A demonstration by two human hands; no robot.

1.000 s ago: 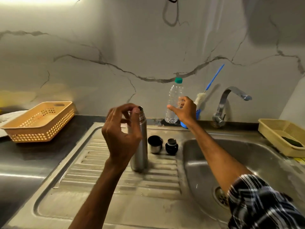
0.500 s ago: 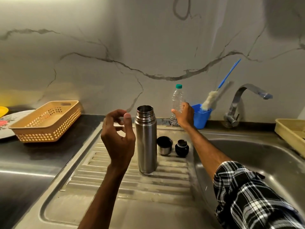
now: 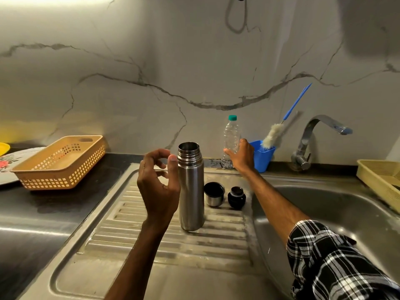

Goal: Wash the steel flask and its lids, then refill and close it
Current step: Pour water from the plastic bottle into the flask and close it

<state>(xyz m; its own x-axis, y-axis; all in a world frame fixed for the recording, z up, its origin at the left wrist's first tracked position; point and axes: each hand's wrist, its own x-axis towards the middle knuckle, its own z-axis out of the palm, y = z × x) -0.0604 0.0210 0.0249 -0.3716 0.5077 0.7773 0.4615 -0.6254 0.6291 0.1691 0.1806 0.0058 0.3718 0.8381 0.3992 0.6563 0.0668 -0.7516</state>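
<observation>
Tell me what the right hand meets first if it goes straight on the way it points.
The plastic bottle: the right hand points at its lower half and is spread open beside it. Depth is unclear, so they may already touch.

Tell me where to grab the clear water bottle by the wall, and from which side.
Probably grip the water bottle round its mid-body, from the front: it stands upright, wall behind, blue cup close on its right.

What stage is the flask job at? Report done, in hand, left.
Done: tall steel flask stands open, steel cup lid and black stopper beside it. In hand: right hand at the clear green-capped plastic bottle. Remaining: refilling, closing; washing unconfirmed.
</observation>
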